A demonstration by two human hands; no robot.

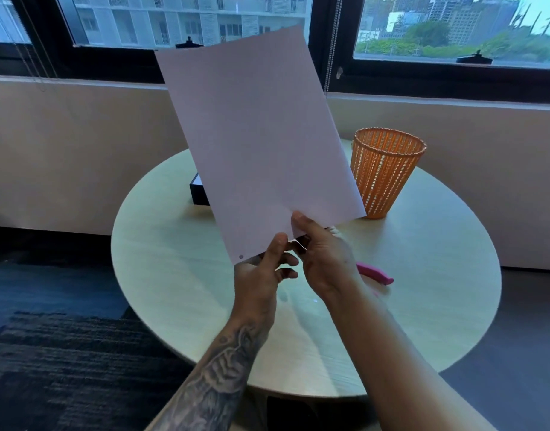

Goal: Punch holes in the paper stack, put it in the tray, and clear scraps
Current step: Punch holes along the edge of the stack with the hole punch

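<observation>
Pinched along its bottom edge by both hands, paper stack (261, 144) is held upright and tilted slightly left, lifted clear of the round table (174, 275). Left hand (261, 272) has its thumb pressed on the near face by the lower left corner, with the other fingers curled just below the edge. Right hand (325, 259) has its thumb laid on the near face just to the right, and its fingers are hidden behind the paper. Both hands are nearly touching each other. One small round hole (241, 256) is seen near the paper's lower left corner; how many sheets are held cannot be told. Black tray (198, 191) is set toward the far edge of the surface, mostly hidden behind the paper, only its left end seen. Orange mesh basket (387, 172) is stood upright near the far right edge, just right of the paper. Pink hole punch (377, 274) is laid on the surface right of centre, partly covered by the right wrist. Window (453, 26) is seen on the wall beyond the table, dark carpet (65, 353) at lower left
</observation>
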